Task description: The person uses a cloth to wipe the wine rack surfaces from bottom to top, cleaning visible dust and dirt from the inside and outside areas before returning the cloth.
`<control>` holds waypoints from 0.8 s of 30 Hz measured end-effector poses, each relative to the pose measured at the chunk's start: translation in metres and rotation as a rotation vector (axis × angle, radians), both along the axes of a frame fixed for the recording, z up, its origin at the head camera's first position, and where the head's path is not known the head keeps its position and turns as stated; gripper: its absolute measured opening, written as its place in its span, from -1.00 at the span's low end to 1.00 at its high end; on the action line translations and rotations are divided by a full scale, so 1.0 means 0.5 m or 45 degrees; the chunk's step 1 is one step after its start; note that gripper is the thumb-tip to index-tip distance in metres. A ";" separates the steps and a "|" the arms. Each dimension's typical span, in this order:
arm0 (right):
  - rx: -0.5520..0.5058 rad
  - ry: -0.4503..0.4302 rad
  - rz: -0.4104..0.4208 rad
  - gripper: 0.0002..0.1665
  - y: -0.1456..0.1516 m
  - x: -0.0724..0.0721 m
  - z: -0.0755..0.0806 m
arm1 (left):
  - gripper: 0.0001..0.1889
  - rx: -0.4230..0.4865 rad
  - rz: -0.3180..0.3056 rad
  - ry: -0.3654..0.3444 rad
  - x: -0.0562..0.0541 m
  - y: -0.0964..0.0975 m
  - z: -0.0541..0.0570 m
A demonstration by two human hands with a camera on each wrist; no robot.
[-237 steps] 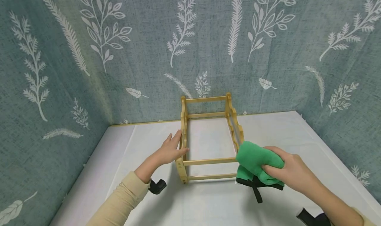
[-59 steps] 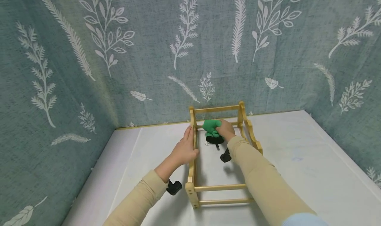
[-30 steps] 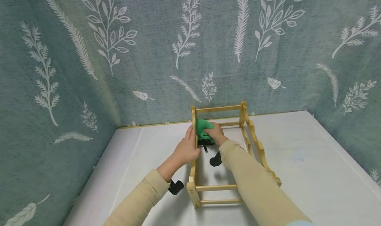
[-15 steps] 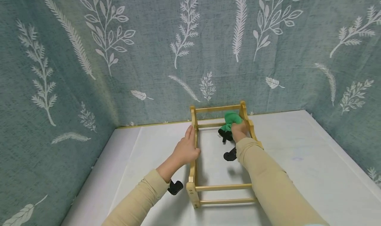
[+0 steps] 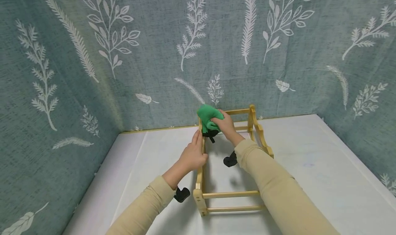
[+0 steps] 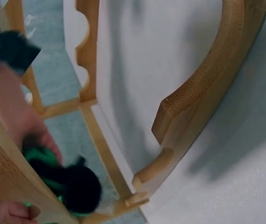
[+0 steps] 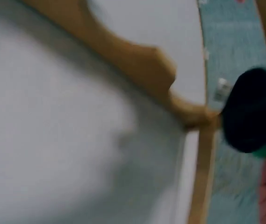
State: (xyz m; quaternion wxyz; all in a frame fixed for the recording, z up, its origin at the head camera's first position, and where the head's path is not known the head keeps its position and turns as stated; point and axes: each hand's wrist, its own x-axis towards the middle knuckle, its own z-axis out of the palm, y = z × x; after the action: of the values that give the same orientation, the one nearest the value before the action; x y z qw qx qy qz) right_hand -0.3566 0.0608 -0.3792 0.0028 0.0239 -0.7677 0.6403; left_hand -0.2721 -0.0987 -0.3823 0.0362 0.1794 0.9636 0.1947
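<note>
A light wooden rack [image 5: 229, 194] with wavy side rails stands lengthwise on the table. My left hand [image 5: 193, 156] holds its left side rail, fingers lying along the wood and thumb over the inner side. Bunched in my right hand [image 5: 228, 126] is a green cloth [image 5: 208, 114] with a black edge and a dangling black strap. It covers the top of the rack's far left corner, just beyond my left fingertips. In the left wrist view the blurred cloth [image 6: 43, 155] shows beside the near rail. The right wrist view catches its black edge [image 7: 247, 112] near the far crossbar.
The table [image 5: 154, 159] is covered in white and meets a blue-green wall cloth [image 5: 161, 49] with white leaf prints right behind the rack. Black wrist devices [image 5: 182, 194] hang below both wrists. My right forearm reaches across the rack's right rail.
The cloth has gone from the near right corner to the rack's far end, then from far right to far left and upward. My left hand has shifted along the left rail, then stayed.
</note>
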 end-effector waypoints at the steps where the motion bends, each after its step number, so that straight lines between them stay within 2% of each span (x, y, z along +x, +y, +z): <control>1: 0.027 -0.007 -0.024 -0.35 -0.009 -0.005 -0.002 | -0.17 -0.001 -0.002 0.008 0.000 0.001 -0.001; 3: 0.123 -0.027 -0.072 -0.36 -0.023 -0.022 -0.014 | -0.17 -0.009 0.000 0.025 -0.001 0.001 -0.002; 7: 0.237 -0.027 -0.218 -0.44 -0.031 -0.027 -0.028 | -0.17 -0.037 0.005 0.037 -0.001 0.000 -0.002; 12: 0.180 -0.008 -0.432 -0.48 0.003 -0.027 -0.043 | -0.17 -0.038 0.015 0.034 0.003 0.001 0.005; 15: 0.045 -0.040 -0.567 -0.46 0.029 -0.026 -0.050 | -0.16 -0.041 0.018 0.030 0.004 0.001 0.009; 20: -0.319 -0.141 -0.765 -0.38 0.052 -0.010 -0.049 | -0.15 -0.044 0.008 0.038 0.005 0.001 0.009; 24: -0.546 -0.281 -0.897 -0.41 0.053 -0.007 -0.043 | -0.15 -0.041 0.008 0.036 0.005 0.004 0.006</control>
State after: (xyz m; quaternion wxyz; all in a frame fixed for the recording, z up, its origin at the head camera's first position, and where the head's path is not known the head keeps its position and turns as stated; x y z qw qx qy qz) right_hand -0.3599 0.0875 -0.4007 0.1440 -0.3097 -0.5741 0.7441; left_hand -0.2698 -0.0969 -0.3791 0.0247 0.1787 0.9676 0.1767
